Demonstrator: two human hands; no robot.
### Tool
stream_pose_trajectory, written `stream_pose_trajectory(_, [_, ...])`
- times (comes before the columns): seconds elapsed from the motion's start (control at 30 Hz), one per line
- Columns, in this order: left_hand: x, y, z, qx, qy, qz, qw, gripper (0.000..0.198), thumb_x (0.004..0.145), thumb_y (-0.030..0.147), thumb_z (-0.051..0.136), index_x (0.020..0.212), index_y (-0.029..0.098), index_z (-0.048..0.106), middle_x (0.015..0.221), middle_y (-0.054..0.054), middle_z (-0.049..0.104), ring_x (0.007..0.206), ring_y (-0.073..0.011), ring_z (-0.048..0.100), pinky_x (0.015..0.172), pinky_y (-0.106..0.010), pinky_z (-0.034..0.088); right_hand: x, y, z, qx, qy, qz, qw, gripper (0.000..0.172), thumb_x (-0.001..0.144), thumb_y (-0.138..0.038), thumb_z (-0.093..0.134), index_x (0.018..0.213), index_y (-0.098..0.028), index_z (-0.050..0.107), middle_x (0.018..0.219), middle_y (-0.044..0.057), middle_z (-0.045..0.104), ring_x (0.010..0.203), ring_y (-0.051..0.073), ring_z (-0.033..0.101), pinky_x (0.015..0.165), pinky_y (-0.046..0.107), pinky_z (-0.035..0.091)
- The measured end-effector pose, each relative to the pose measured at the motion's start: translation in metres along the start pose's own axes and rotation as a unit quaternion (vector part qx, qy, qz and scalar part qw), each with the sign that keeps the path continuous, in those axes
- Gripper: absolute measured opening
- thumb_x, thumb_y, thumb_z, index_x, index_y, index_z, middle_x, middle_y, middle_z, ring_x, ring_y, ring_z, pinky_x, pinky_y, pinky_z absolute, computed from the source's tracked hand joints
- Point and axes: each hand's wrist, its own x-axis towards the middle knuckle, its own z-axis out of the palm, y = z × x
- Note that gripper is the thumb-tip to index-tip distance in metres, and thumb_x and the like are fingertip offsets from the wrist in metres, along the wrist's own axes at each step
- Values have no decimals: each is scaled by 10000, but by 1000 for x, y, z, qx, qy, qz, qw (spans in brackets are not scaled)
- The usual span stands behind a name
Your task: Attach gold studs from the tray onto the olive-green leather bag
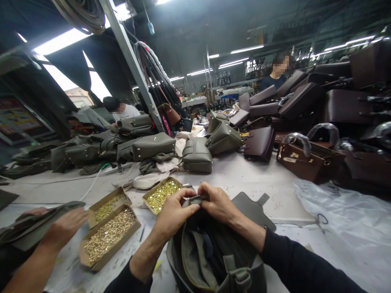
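An olive-green handbag (220, 260) stands on the table right in front of me, its top gaping and the lining showing. My left hand (180, 207) pinches the bag's far upper edge between thumb and fingers. Close beside it, my right hand (216, 201) grips the same edge, fingers curled over it. Whether a small piece of hardware lies between the fingers is hidden. Behind my right wrist the bag's flap (253, 211) lies spread out, with a narrow tab. A cardboard tray of gold-coloured studs (161, 195) sits just beyond my left hand.
Two more cardboard trays (110, 236) of small metal parts stand left. A co-worker's hand (65, 228) holds green material there. Green bags (152, 146) line the table's far side. Brown handbags (308, 158) pile up at right, above clear plastic sheeting (357, 232). A slanted metal post (137, 69) rises behind.
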Motion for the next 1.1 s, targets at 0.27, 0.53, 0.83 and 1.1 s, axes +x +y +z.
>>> stream_pose_trajectory(0.27, [-3, 10, -6, 26, -22, 29, 999, 575, 604, 60, 591, 1147, 210, 707, 1133, -61, 743, 1114, -264, 658, 1025, -345, 462, 5, 7, 5, 86, -9, -4, 996, 119, 803, -204, 719, 865, -242, 626, 788, -32, 661, 755, 173, 609, 673, 245, 383])
stream_pose_trajectory(0.53, [-5, -1, -7, -11, 2, -29, 1000, 409, 721, 211, 711, 1125, 179, 763, 1083, -68, 784, 1053, -280, 714, 1012, -370, 523, 6, 9, 6, 80, -27, -69, 994, 180, 831, -118, 666, 956, -248, 665, 839, -29, 685, 769, 155, 625, 686, 233, 382])
stream_pose_trajectory(0.83, [-8, 4, -9, 67, 23, -24, 997, 414, 706, 264, 779, 1115, 208, 801, 1147, -71, 786, 1112, -311, 702, 1100, -426, 479, 21, 24, 15, 340, -78, 53, 936, 199, 716, -329, 810, 823, -194, 710, 719, -27, 656, 674, 142, 566, 665, 261, 418])
stream_pose_trajectory(1.1, [-13, 2, 1, 65, 73, -39, 994, 398, 715, 306, 766, 1100, 207, 792, 1119, -69, 789, 1094, -297, 704, 1050, -403, 511, 30, 28, 18, 417, -97, 90, 899, 352, 613, -412, 868, 749, -154, 671, 662, -33, 638, 601, 105, 540, 594, 241, 415])
